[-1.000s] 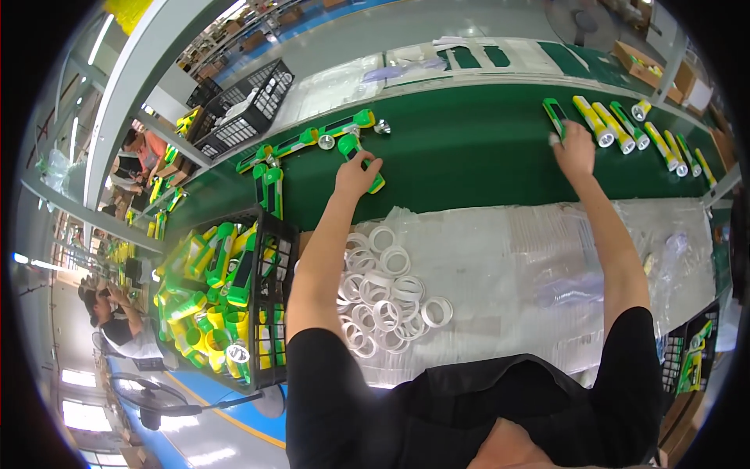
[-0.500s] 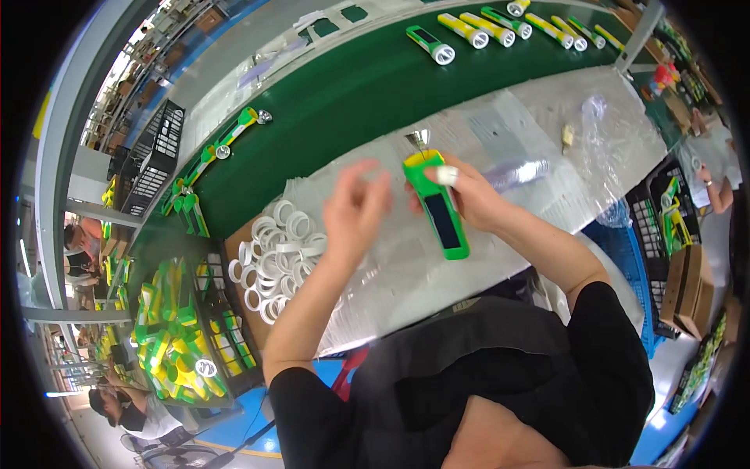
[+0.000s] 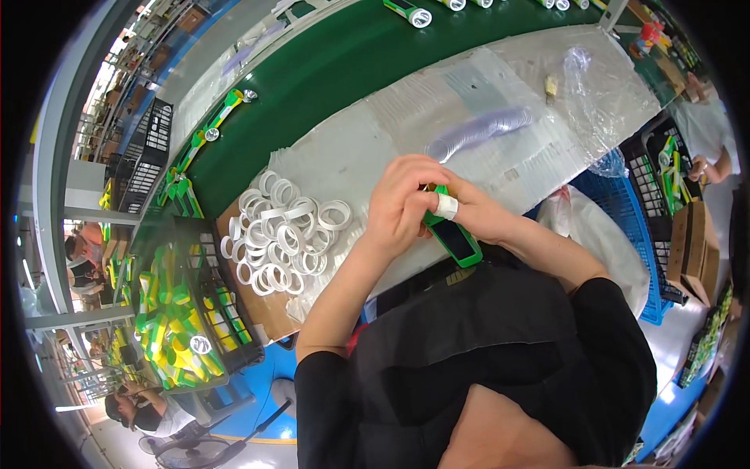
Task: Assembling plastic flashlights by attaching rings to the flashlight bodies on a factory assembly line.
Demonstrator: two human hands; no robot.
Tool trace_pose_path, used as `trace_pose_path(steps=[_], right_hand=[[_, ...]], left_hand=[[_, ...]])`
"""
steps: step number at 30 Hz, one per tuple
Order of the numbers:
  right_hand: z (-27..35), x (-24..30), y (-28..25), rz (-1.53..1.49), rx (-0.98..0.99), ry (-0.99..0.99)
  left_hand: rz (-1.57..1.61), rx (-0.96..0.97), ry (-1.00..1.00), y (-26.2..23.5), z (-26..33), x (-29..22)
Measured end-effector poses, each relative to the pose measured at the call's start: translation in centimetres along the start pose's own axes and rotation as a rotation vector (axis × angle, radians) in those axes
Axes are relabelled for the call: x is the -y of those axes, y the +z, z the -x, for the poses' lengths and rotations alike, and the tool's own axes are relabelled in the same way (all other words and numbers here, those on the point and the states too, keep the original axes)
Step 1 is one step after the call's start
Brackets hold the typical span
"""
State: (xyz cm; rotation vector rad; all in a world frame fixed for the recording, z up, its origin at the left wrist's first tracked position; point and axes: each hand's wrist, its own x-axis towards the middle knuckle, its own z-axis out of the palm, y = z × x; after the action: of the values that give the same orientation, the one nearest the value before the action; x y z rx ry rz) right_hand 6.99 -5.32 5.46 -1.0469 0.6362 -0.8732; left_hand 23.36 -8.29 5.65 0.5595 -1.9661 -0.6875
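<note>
Both hands, left (image 3: pixel 402 205) and right (image 3: pixel 476 215), gripped a green flashlight (image 3: pixel 455 238) over the bench; a loosened hold risked dropping it

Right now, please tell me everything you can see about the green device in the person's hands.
The green device is a slim, plastic-looking body with a dark flat panel on its upper face. It is held tilted above the plastic-covered bench. The left hand covers its upper end; the right hand, one finger taped white, grips its side. Its head is hidden.
</note>
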Motion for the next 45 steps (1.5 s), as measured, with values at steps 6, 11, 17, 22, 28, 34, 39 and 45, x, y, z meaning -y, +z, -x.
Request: trace_pose_path(steps=[6,11,17,22,28,34,39,45], right_hand=[[0.7,-1.2,-1.6,-0.093,-0.12,-0.023],[1.5,0.2,-3.0,-0.199,-0.243,-0.046],[2.1,0.1,-4.0,-0.206,-0.204,-0.027],[1.6,0.0,-4.1,-0.193,-0.164,-0.008],[0.3,0.3,-1.8,-0.183,-0.036,0.035],[-1.2,-0.2,-0.7,-0.058,0.155,0.097],[-1.4,-0.5,0.1,-0.078,0.185,0.128],[-2.6,-1.2,1.8,-0.11,0.089,0.108]], left_hand=[[-0.162,-0.001,0.092,1.8,-0.6,0.5],[-0.518,-0.045,-0.264,3.1,0.2,7.0],[-0.476,-0.001,-0.218,3.3,0.5,8.6],[-0.228,-0.072,-0.309,1.4,0.0,5.0],[-0.285,-0.001,-0.103,-0.4,0.8,-0.8],[-0.233,-0.078,-0.088,-1.0,2.6,-1.2],[-0.247,-0.114,-0.044,-1.5,3.3,-1.2],[-0.269,-0.189,0.038,-1.9,3.7,-0.2]])
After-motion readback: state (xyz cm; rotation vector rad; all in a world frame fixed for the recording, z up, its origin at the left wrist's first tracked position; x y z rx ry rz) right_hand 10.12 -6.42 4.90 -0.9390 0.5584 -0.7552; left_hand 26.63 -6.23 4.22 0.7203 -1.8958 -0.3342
